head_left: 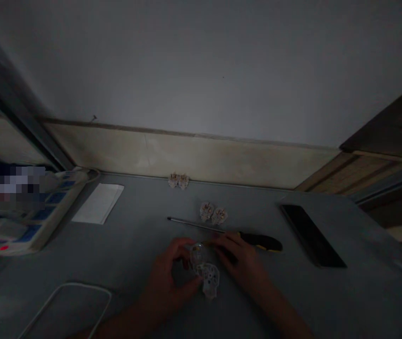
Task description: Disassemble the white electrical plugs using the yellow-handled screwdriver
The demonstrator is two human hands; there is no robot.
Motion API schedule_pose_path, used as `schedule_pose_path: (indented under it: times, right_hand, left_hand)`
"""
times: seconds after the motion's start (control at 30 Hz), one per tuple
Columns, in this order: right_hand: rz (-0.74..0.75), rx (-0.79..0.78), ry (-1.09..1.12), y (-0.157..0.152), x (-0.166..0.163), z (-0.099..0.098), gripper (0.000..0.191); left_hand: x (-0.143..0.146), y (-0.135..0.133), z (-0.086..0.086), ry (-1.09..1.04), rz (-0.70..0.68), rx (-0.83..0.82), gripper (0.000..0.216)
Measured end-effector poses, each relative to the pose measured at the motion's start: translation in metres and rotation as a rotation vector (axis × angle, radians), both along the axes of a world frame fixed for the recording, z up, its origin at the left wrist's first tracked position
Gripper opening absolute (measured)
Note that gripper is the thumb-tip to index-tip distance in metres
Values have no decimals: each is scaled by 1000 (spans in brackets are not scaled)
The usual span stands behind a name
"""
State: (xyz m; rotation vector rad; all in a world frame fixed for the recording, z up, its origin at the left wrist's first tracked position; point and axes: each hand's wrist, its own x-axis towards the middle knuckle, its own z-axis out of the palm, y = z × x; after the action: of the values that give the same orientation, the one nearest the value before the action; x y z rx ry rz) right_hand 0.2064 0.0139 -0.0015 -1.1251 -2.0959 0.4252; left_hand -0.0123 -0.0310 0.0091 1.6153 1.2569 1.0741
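In the head view, my left hand point(167, 275) is curled round a clear plastic plug housing point(197, 253), fingers behind it and thumb along its lower edge. A second clear plastic plug part point(211, 278) with holes adjoins it in front; whether the two are joined I cannot tell. My right hand point(238, 256) is at the housing's right side with bent fingertips close together near its upper edge; what they pinch is too dark to make out. Just beyond the right hand lies a screwdriver point(262, 241) with a black and yellow handle, its shaft pointing left.
Two clear plugs with brass pins point(207, 211) lie behind the screwdriver, and another pair point(178, 180) stands by the wall. A black phone point(313, 235) lies right. At left are folded white paper point(99, 203), a power strip point(51, 200) and a white cable point(84, 285).
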Motion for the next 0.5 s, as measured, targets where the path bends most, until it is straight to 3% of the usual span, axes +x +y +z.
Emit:
schedule_pose_path:
  times: [0.5]
  right_hand:
    - [66, 30, -36, 0, 0, 1, 14]
  left_hand:
    - [1, 1, -2, -16, 4, -37, 48]
